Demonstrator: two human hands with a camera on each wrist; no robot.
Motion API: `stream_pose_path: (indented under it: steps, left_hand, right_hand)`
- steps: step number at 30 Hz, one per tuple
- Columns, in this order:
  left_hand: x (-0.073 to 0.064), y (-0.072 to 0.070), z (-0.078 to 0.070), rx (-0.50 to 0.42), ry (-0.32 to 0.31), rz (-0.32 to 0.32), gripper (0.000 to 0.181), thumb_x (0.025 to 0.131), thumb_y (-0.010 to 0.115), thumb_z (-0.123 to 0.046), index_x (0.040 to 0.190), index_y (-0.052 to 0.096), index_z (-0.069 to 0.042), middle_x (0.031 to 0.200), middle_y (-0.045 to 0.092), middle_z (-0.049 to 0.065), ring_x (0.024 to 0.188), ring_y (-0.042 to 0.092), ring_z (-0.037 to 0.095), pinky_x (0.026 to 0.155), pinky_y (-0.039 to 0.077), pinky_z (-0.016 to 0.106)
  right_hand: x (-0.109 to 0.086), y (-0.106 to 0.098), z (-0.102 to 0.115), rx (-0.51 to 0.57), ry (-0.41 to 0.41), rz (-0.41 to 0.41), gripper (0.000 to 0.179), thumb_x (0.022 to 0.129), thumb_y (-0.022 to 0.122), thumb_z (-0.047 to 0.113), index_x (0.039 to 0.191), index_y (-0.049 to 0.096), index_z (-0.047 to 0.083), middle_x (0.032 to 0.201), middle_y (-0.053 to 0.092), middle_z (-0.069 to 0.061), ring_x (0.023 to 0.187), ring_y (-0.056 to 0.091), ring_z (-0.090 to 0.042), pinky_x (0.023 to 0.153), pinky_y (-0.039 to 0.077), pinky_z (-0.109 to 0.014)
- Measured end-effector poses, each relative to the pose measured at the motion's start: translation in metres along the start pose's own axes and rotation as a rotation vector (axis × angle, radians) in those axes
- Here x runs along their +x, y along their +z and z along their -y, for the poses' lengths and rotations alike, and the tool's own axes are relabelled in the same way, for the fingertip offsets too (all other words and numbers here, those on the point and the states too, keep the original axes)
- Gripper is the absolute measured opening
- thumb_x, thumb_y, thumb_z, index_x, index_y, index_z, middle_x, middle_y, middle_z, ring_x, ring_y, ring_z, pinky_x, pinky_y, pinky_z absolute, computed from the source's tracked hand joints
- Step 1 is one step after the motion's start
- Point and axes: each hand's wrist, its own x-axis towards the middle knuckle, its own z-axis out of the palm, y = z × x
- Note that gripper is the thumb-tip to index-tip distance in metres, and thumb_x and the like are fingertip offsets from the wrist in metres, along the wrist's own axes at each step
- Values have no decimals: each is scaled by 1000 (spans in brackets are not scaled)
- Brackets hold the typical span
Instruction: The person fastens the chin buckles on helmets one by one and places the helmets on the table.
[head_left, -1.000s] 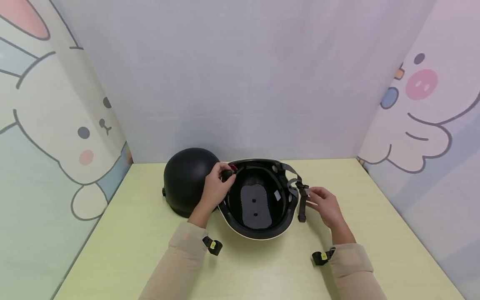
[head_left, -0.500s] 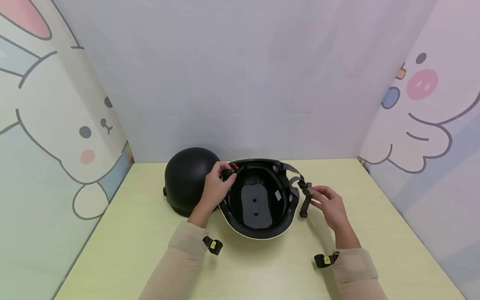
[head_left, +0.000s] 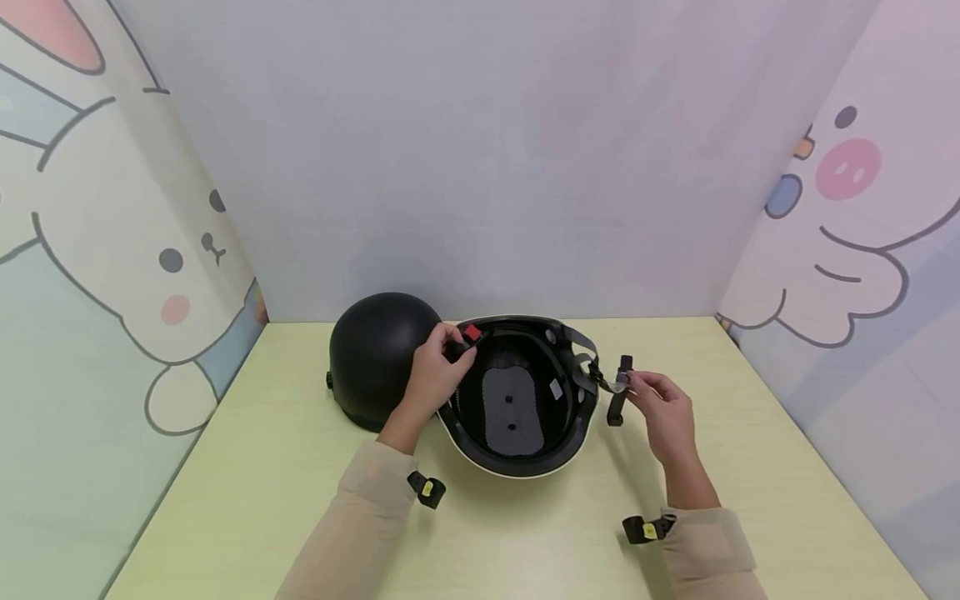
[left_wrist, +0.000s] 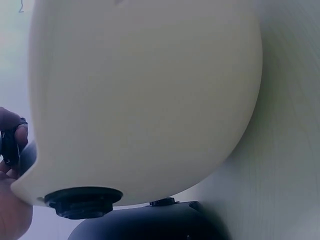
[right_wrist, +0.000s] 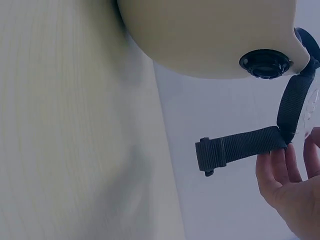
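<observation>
A helmet [head_left: 525, 465] with an off-white shell lies upside down, its black lining and grey pad [head_left: 513, 412] facing up. At its left rim my left hand [head_left: 435, 375] pinches a black strap buckle [left_wrist: 9, 146], beside a red buckle piece [head_left: 472, 334]. On the opposite side, my right hand [head_left: 666, 417] pinches the other black chin strap [right_wrist: 245, 147], pulled outward from the rim. The strap's free end sticks out past the fingertips, and a clear plastic piece [right_wrist: 312, 106] shows near them. A round black knob [right_wrist: 266, 64] sits on the shell.
A black helmet [head_left: 378, 358] stands dome up against the left side of the off-white one. Both rest on a pale yellow table [head_left: 510, 542] before a plain grey backdrop [head_left: 487, 167]. Cartoon-printed panels [head_left: 97, 333] flank the table.
My right hand has moved a little to the right, drawing its strap away from the rim and turning it. On the left, more of the red piece shows; that hand has hardly moved.
</observation>
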Motion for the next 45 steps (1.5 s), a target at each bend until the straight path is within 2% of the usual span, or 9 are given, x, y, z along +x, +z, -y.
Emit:
stream_pose_path:
  steps: [5,11,17,20,23,31,38,42,45]
  left_hand:
    - [-1,1,1,2,4,15,25,89,71,-10,100,49,-8,98,62,10,76,52,22,61,40,34]
    - [-1,1,4,6,-17,10,32,88,72,-9,110,49,-7,112,63,12,102,59,25,80,46,42]
    - [-1,2,3,-8,-12,20,39,88,72,-9,122,53,-7,114,65,12,104,60,25,82,49,44]
    - [-2,2,3,0,-10,25,38,88,73,-10,123,58,-8,112,66,10,100,60,23,77,51,41]
    - [-2,2,2,17,-12,29,33,88,73,-11,120,62,-9,111,66,8,99,60,21,76,50,39]
    - [-4,2,1,22,-24,40,31,89,73,-12,118,64,-9,112,66,8,98,59,22,76,49,39]
    - [-5,2,1,25,-19,35,31,89,73,-12,118,64,-10,112,66,8,98,59,22,74,48,38]
    - [-5,2,1,25,-11,29,30,89,73,-12,117,64,-10,110,66,8,96,59,22,73,48,38]
    - [-5,3,1,23,-10,34,30,89,73,-12,118,64,-10,110,65,7,96,59,22,73,48,38]
  right_hand:
    - [2,9,-4,-52,31,-134,4,90,66,-5,93,67,-3,89,66,-2,82,67,-10,80,52,-25]
    - [4,13,-6,-86,43,-198,12,88,66,-9,97,63,-1,98,59,-5,83,65,-7,78,52,-21]
    - [4,11,-4,-162,75,-206,40,89,65,-6,127,50,-1,111,44,-5,91,58,-4,79,46,-15]
    - [4,11,-2,-160,110,-202,54,91,64,-5,141,44,1,117,44,-5,96,57,-6,82,45,-15]
    - [4,10,0,-152,146,-185,57,93,62,-3,146,42,1,119,47,-6,98,56,-4,87,44,-15]
    - [4,9,3,-96,171,-173,48,95,60,-1,140,44,-7,106,52,0,97,54,-5,89,43,-15]
    - [2,13,8,35,173,-200,25,95,59,0,119,54,3,109,49,-6,95,56,-7,84,46,-16]
    - [-1,16,11,98,103,-226,18,92,61,-6,105,62,7,101,54,-5,86,62,-6,78,50,-19]
    - [-6,19,13,69,5,-229,19,90,64,-8,99,66,8,98,57,-5,83,64,-8,76,52,-20]
